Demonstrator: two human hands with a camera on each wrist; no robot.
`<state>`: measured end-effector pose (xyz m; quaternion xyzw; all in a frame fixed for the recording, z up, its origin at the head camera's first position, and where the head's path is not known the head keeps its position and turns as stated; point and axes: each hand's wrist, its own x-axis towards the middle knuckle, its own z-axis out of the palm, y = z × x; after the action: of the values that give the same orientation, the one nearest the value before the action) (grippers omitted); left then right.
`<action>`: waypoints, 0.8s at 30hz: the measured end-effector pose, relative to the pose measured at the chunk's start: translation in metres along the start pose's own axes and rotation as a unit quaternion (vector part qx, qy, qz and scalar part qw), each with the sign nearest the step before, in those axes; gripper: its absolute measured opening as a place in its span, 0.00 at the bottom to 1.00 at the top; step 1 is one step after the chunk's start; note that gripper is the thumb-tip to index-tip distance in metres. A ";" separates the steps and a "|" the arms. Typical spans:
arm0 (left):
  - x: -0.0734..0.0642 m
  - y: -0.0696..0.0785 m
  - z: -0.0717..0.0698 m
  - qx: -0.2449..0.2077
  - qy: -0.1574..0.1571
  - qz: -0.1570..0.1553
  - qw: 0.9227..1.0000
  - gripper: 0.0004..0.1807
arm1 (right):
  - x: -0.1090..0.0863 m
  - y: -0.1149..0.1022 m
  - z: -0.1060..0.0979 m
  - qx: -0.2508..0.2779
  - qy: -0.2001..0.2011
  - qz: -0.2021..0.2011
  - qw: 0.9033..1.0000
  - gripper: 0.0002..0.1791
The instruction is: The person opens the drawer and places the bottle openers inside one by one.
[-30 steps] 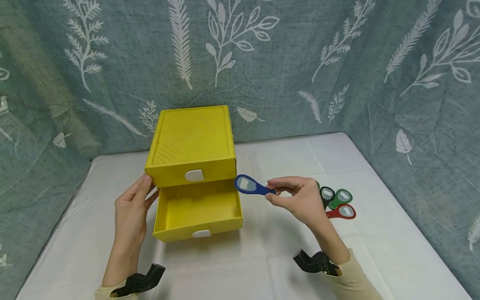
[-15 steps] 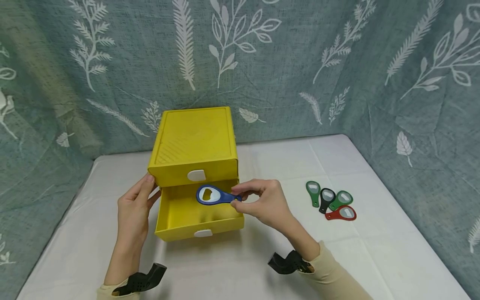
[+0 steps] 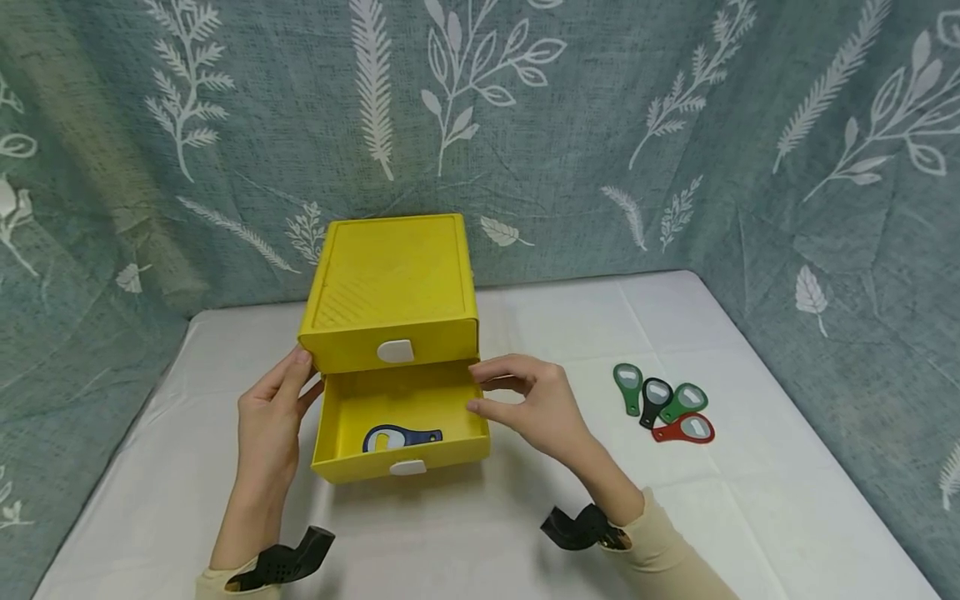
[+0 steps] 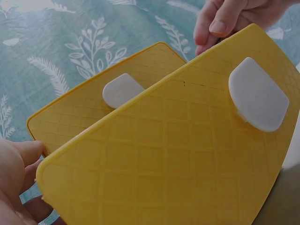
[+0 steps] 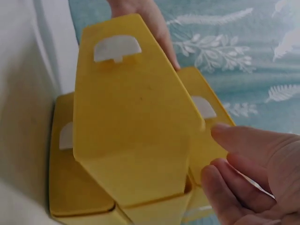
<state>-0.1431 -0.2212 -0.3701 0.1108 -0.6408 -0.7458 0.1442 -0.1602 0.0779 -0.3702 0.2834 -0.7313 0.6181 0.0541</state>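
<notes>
A yellow drawer cabinet (image 3: 393, 275) with white handles stands on the table, its middle drawer (image 3: 442, 454) pulled out. Inside that drawer, against its front wall, lies a blue bottle opener (image 3: 420, 437), partly hidden by the wall. My left hand (image 3: 268, 421) grips the cabinet's left edge, thumb at the front corner. Beside the drawer's right wall is my right hand (image 3: 534, 406), thumb and fingers apart with nothing between them. The right wrist view shows its fingertips (image 5: 220, 131) near the drawer. Right of this hand lie a black opener (image 3: 656, 402), a red opener (image 3: 690, 428) and two green openers (image 3: 628, 385).
White cloth covers the table (image 3: 540, 533). A patterned green curtain (image 3: 555, 142) hangs behind and along both sides. In the right wrist view, a closed lower drawer (image 5: 82, 187) shows beneath the pulled-out one.
My right hand has carried the blue bottle opener left over the drawer and let it go; it now lies inside. My left hand has stayed on the cabinet.
</notes>
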 end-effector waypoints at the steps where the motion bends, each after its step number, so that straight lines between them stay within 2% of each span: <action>1: 0.000 0.000 0.000 0.000 0.001 0.000 1.000 0.26 | -0.001 0.000 -0.003 -0.002 0.010 -0.004 1.000 0.15; 6: 0.001 0.001 0.000 -0.001 0.001 0.000 1.000 0.26 | -0.006 0.002 -0.020 -0.038 0.056 -0.002 0.998 0.11; 12: 0.001 0.001 -0.001 -0.004 -0.014 -0.006 1.000 0.27 | -0.018 0.007 -0.046 -0.100 0.123 0.057 0.986 0.10; 16: 0.001 0.002 -0.001 -0.007 -0.015 0.000 1.000 0.27 | -0.031 0.021 -0.074 -0.145 0.161 0.106 0.971 0.10; 19: 0.002 0.001 -0.002 -0.008 -0.016 0.004 1.000 0.27 | -0.045 0.031 -0.098 -0.163 0.168 0.159 0.959 0.13; 22: 0.002 0.001 -0.002 -0.004 -0.017 0.004 1.000 0.27 | -0.059 0.038 -0.119 -0.176 0.175 0.216 0.944 0.16; 24: 0.003 0.001 -0.002 -0.001 -0.016 0.002 1.000 0.27 | -0.066 0.041 -0.131 -0.193 0.187 0.240 0.933 0.17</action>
<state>-0.1448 -0.2246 -0.3690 0.0976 -0.6425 -0.7478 0.1356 -0.1605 0.2259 -0.4038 -0.0374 -0.8593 0.5015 0.0935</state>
